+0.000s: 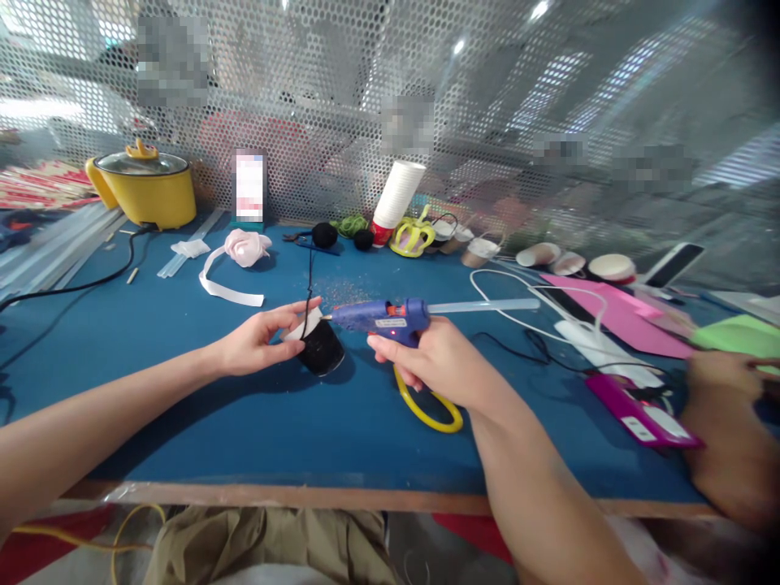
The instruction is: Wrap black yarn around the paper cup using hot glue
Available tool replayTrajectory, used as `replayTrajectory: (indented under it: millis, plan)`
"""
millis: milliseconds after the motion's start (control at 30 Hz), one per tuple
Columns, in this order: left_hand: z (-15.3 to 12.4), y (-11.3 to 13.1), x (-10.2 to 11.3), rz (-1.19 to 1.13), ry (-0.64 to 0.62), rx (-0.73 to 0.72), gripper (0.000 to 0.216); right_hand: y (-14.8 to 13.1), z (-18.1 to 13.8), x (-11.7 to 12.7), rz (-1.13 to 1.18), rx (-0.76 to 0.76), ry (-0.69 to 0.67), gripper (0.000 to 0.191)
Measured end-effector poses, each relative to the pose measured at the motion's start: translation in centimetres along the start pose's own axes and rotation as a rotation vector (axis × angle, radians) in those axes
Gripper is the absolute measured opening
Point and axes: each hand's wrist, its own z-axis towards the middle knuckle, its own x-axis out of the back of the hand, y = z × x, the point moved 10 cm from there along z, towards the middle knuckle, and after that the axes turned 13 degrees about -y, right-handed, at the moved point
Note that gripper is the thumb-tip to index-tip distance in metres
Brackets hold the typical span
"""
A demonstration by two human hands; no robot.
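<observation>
My left hand (268,337) grips a small black-wrapped paper cup (322,349) by its white rim, thumb on the near side. The cup lies tilted just over the blue tabletop, and a black cord (309,292) runs up from its rim. In my right hand (435,357) is a blue glue gun (381,318), with a long clear glue stick (481,306) out of its back end. The gun's nozzle points left and meets or nearly meets the cup's rim. Below my right hand lie yellow-handled scissors (448,414), partly hidden by it.
A yellow electric pot (155,191) stands back left beside clear glue sticks (58,252). White ribbon (228,292), a cup stack (396,199) and a yellow-green woven piece (413,236) lie farther back. At right are a magenta power strip (643,414), cables and another person's arm (725,439).
</observation>
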Motion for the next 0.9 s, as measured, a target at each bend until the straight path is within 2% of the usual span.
replayTrajectory:
  millis: [533,900]
  plan:
    - [0.1,0.0,0.0,-0.003,0.006,-0.005,0.011,0.0,-0.1,0.1,-0.009,-0.002,0.023,0.028]
    - [0.1,0.2,-0.1,0.007,0.016,0.009,0.013,-0.8,-0.7,-1.1,-0.060,-0.026,-0.030,0.031]
